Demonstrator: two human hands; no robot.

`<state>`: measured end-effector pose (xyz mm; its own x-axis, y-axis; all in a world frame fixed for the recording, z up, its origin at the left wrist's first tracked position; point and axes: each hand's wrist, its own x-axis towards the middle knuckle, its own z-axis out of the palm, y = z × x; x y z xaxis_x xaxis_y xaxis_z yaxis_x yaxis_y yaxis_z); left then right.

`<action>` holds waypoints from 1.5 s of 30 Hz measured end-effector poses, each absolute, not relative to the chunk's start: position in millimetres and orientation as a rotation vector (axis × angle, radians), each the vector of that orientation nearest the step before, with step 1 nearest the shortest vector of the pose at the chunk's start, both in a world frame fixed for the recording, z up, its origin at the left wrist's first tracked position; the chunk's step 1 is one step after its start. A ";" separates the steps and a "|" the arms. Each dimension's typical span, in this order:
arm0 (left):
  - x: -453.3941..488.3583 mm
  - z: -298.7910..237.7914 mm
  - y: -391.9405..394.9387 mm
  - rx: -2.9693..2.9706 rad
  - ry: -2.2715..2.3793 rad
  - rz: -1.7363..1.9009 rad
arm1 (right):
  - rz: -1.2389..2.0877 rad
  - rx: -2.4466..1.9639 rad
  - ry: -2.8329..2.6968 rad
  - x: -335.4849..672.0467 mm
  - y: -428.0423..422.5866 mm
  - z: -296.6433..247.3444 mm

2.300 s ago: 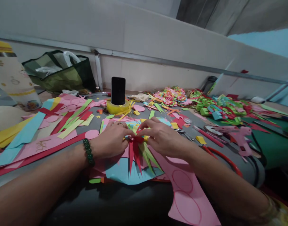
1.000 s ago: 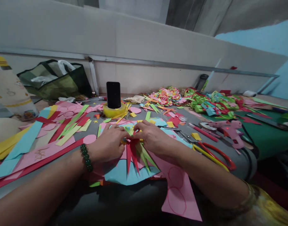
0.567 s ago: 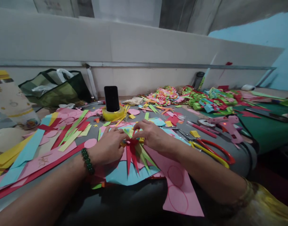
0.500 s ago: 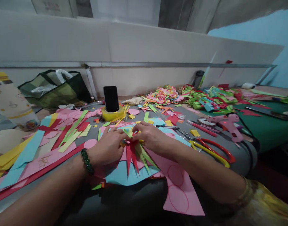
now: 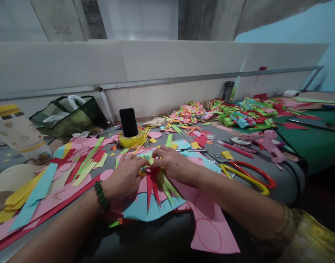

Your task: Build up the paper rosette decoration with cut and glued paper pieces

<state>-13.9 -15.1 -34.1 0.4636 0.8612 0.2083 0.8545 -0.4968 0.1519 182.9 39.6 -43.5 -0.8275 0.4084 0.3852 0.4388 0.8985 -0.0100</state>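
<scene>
Both my hands meet over a paper rosette with pointed red ribbon-like tails and green tails. My left hand, with a dark green bead bracelet at the wrist, pinches its left side. My right hand grips the upper right side, fingers bent down onto it. The fingers hide most of the rosette's middle. Beneath it lie light blue paper and pink paper. A pink sheet with drawn circles hangs over the table edge below my right forearm.
Red-and-yellow-handled scissors and a pink glue gun lie at right. A phone stands in a yellow tape roll. Paper strips cover the left, finished rosettes the back. A green bag and a bottle stand far left.
The view has tilted slightly upward and shifted. My hands stay at the rosette, with only small finger movements; the right fingers have shifted a little over its middle.
</scene>
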 end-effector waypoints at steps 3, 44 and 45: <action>-18.1 -28.7 -11.5 2.576 1.615 0.525 | 0.027 -0.786 -2.424 184.6 40.6 -39.7; -42.2 -14.7 9.7 1.184 1.078 1.213 | 0.572 -0.888 -2.016 184.0 44.0 -46.8; -49.0 -12.4 12.0 1.130 1.077 1.265 | 0.551 -0.898 -1.950 185.1 46.3 -46.9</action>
<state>-49.0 12.0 -12.4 0.0260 0.9995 0.0194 -0.1404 -0.0155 0.9900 185.1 46.3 -46.9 -0.3384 0.7696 0.5414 0.3726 0.6380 -0.6739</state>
